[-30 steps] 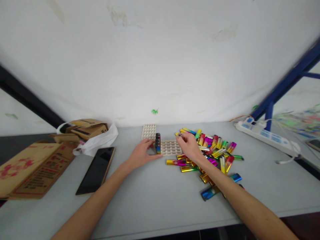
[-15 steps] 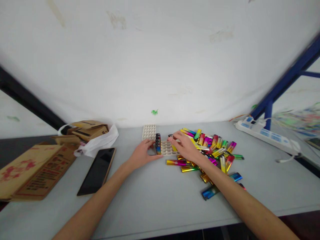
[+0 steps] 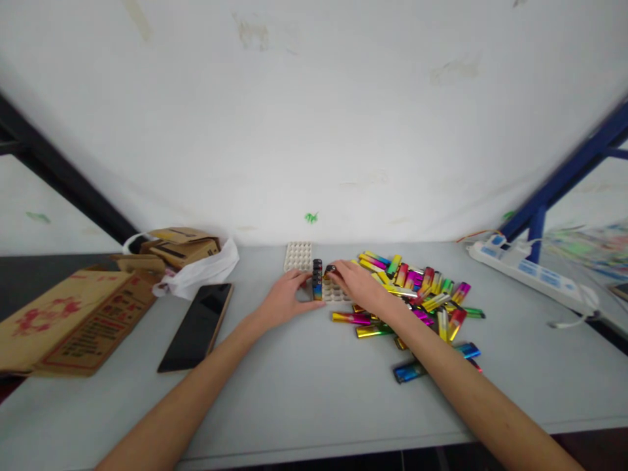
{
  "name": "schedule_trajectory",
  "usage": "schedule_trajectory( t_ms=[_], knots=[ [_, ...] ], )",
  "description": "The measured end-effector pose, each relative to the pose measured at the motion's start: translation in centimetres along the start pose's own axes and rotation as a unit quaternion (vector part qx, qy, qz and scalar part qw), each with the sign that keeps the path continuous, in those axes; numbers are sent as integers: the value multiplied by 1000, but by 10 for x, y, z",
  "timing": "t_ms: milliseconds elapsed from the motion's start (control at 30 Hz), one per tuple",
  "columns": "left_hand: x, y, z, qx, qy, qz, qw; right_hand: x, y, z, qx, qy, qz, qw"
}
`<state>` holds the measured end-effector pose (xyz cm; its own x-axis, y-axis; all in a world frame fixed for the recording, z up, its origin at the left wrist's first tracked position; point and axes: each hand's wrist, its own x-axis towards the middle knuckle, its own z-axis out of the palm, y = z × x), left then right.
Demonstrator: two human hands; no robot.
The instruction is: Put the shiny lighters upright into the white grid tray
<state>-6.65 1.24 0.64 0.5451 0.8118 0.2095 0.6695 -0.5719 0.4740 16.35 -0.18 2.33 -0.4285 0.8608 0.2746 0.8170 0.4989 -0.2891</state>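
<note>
A white holed tray (image 3: pixel 337 294) lies before me, with a row of lighters (image 3: pixel 317 280) upright at its left end. My left hand (image 3: pixel 284 299) curves around that end, thumb along the front edge and fingers behind by the lighters, steadying the tray. My right hand (image 3: pixel 358 284) is closed on one more lighter (image 3: pixel 330 269), its black top above the tray, just right of the row; its lower part is hidden. To the right, a loose heap of shiny multicoloured lighters (image 3: pixel 434 302) is spread, partly beneath my right forearm.
Behind is a second white holed tray (image 3: pixel 297 256). At left lie a dark-screened phone or tablet (image 3: pixel 199 327), a cardboard box (image 3: pixel 73 317), a smaller carton (image 3: pixel 184 248) and a white plastic bag (image 3: pixel 201 275). A power strip (image 3: pixel 534 271) runs along the right side.
My right hand has brought its lighter leftward, close to the upright row. The left hand stays at the tray's left end. The whole view has shifted slightly.
</note>
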Motion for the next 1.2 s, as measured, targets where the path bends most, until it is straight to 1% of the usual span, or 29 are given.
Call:
schedule_trajectory(
  t_ms=[133,233,300,367,433,500,567,633,700,767,833,900,967,1100,1200],
  knots=[
    [0,0,0,-1,3,5,1000,7,0,5,-38,-23,13,999],
    [0,1,-1,-1,4,5,1000,9,1,1,-37,-31,10,999],
    [0,2,-1,-1,5,2,1000,6,4,-10,-20,-14,-6,1000],
    [0,2,-1,1,5,2,1000,-2,6,-29,0,20,-11,1000],
    [0,2,0,4,3,2,1000,-17,7,-54,14,47,-5,999],
    [0,1,1,7,1,2,1000,-40,7,-80,21,40,-9,999],
    [0,1,1,10,0,2,1000,-71,7,-100,24,11,-5,1000],
    [0,0,2,15,0,1,1000,-106,7,-111,38,-46,10,998],
    [1,0,2,22,-1,-1,1000,-144,10,-110,50,-72,32,996],
    [2,0,3,28,-1,0,1000,-177,13,-101,62,-82,54,993],
    [2,0,3,30,-1,1,1000,-203,16,-88,67,-73,69,993],
    [3,0,3,31,0,1,1000,-218,16,-76,55,-43,59,996],
    [3,-1,4,32,1,0,999,-222,13,-66,32,-16,50,998],
    [3,0,4,31,6,-2,999,-213,4,-56,-1,7,39,999],
    [2,0,4,31,9,-1,999,-206,1,-54,33,27,53,998]
  ],
)
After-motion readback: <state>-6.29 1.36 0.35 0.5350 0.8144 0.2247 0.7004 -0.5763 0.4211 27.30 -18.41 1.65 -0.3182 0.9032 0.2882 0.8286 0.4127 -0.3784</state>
